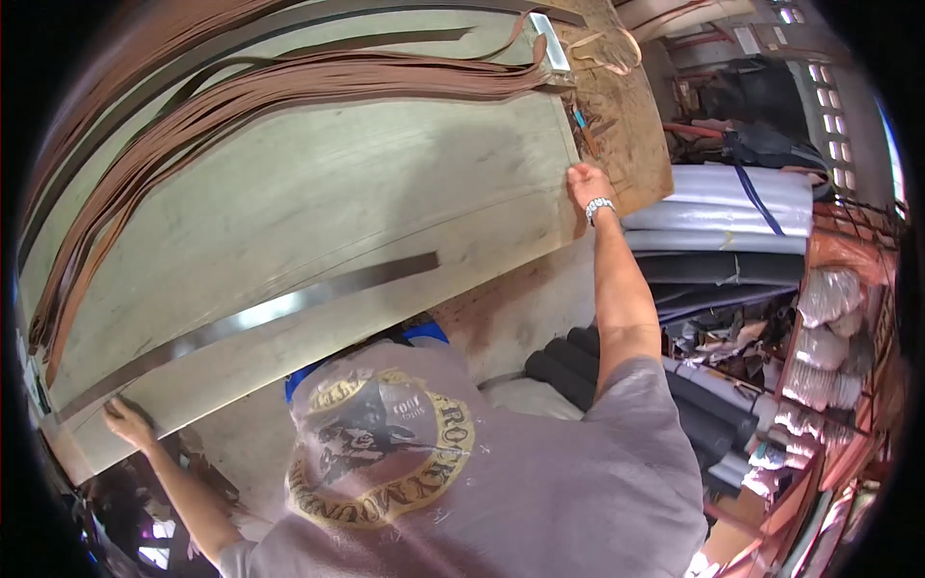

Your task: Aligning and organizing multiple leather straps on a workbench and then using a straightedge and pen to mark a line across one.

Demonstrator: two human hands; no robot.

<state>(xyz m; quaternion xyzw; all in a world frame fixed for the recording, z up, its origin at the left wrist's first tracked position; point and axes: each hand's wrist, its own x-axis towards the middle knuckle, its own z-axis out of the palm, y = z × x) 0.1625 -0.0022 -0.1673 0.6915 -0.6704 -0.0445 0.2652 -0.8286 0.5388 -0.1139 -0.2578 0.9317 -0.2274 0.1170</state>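
A broad pale sheet-topped worktable spreads before me. My left hand is at its near left, fingertips bent together beside the low end of a long flat metal strip. At the right end of the pale surface, my right hand has its fingers curled down by the edge. A fine line crosses the surface between my hands; whether it is a thread or a mark is unclear. What either hand pinches is too small to see. A bundle of brown leather-like strips lies along the far side.
A blue-handled tool lies among scraps on the brown board at the table's right end. A white block sits against the strips' ends. Wrapped silver rolls and dark rolls are stacked to my right, near an orange rack.
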